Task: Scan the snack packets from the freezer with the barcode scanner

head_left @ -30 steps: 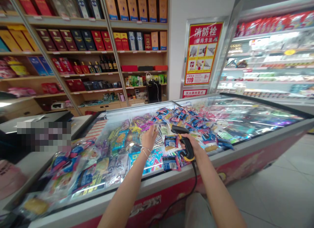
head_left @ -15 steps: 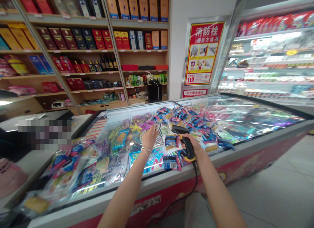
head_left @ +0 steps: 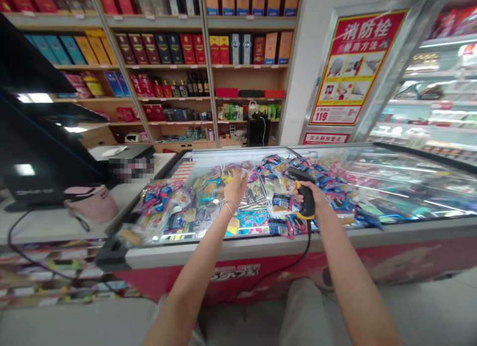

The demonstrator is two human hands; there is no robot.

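Observation:
My right hand (head_left: 316,194) is wrapped round the grip of a black and yellow barcode scanner (head_left: 307,203), whose head points left and whose cable hangs down the freezer front. My left hand (head_left: 234,188), with bracelets on the wrist, is over the freezer's glass top. Its fingers are bent near a bit of clear wrapping, and what they hold is too small to make out. Blue snack packets (head_left: 281,202) lie just left of the scanner, beside a larger pile (head_left: 324,174) behind and to the right. Another heap of packets (head_left: 156,207) rests at the left end of the glass.
The chest freezer (head_left: 261,246) has a raised rim and a red front. On the left counter stand a dark checkout screen (head_left: 33,137) and a pink bag (head_left: 91,203). Shelves of boxes (head_left: 160,47) line the back wall; a lit display fridge (head_left: 439,102) is at right.
My view has swung left and moved back, bringing the checkout screen and pink bag into sight. Both hands keep much the same places over the freezer, the scanner still in the right.

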